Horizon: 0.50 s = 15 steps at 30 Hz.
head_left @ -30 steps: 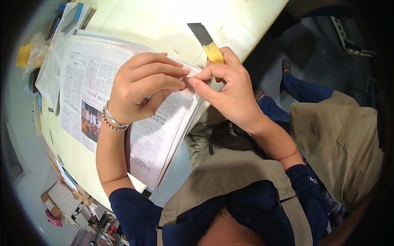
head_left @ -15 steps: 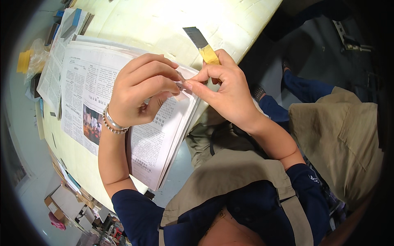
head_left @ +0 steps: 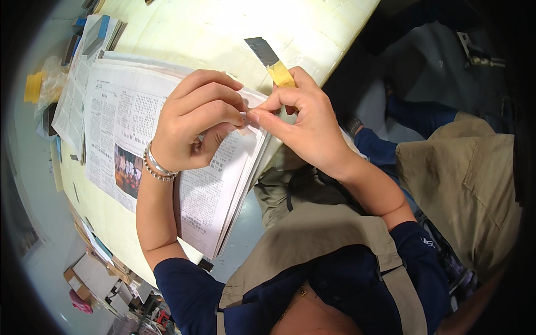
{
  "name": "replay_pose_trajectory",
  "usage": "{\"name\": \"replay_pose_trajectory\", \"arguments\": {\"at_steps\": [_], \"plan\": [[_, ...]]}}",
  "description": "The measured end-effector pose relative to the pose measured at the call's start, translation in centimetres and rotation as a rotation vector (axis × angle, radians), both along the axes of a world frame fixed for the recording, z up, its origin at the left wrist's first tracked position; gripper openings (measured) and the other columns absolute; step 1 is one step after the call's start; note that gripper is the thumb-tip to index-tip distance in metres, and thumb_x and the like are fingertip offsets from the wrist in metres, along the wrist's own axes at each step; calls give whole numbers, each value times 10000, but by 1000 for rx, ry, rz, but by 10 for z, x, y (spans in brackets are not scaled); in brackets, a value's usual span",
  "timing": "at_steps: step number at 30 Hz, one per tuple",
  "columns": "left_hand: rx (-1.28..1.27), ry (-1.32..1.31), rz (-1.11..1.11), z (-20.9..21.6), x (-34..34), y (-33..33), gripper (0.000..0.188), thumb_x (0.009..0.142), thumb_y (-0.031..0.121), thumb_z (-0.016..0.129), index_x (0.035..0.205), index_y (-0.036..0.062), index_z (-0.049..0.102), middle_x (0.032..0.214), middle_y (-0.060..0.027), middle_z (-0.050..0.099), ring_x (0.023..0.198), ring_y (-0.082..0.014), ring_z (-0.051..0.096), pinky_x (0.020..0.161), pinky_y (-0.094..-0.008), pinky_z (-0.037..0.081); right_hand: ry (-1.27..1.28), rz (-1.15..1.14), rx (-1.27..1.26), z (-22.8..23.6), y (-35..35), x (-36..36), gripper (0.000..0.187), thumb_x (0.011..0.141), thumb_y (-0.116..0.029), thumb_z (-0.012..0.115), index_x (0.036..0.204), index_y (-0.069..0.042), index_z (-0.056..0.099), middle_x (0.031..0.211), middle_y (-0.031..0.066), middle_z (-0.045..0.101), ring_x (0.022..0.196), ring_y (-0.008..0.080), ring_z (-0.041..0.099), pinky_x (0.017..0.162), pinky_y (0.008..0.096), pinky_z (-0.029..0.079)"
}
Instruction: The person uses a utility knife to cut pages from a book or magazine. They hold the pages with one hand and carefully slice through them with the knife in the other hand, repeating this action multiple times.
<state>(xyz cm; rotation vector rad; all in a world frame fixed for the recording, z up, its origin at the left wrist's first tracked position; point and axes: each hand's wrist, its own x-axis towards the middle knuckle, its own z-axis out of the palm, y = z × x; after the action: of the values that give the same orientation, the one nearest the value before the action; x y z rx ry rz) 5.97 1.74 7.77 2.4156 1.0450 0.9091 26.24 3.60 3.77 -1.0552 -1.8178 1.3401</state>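
Head view. The right grip (head_left: 307, 120) is clamped on a flat dark-grey blade with a yellow-wrapped end (head_left: 270, 62). The wrapped end sits at the right grip's fingers; the dark part projects beyond them, up and to the left. The thumb and forefinger of the right grip are pinched together; whether anything lies between their tips cannot be told. The left grip (head_left: 190, 125) is curled, its fingertips just beside the pinched right fingertips. Whether the left grip is clamped on anything cannot be determined. A small pale piece (head_left: 244, 131) shows just below the left fingertips; its kind is not identifiable.

Beneath both grips lies a stack of white printed newspaper sheets (head_left: 204, 192), placed on a pale yellow, flat surface (head_left: 318, 33). A silver metal bangle and a beaded bracelet (head_left: 159, 174) encircle the wrist behind the left grip. Farther to the upper left of the left grip, a blue-sided rectangular block (head_left: 97, 34) rests on a second newspaper stack (head_left: 70, 114).
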Motion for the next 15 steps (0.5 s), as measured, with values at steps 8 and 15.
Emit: {"name": "replay_pose_trajectory", "arguments": {"at_steps": [8, 15], "plan": [[-65, -4, -20, -2, 0, 4, 221, 579, -43, 679, 763, 56, 608, 859, -70, 613, 939, -306, 583, 773, -379, 496, -7, 47, 66, 2, 3, 5, 138, 799, -163, 723, 885, -60, 692, 956, 138, 530, 801, 276, 606, 719, 354, 484], [-68, -10, -22, -3, 1, 4, 218, 584, -42, 682, 764, 57, 606, 831, -75, 590, 862, -294, 576, 747, -368, 472, 59, -17, 63, 22, 16, 32, 253, 922, -26, 530, 1172, -38, 570, 901, 65, 646, 720, 101, 542, 670, 237, 434]]}}
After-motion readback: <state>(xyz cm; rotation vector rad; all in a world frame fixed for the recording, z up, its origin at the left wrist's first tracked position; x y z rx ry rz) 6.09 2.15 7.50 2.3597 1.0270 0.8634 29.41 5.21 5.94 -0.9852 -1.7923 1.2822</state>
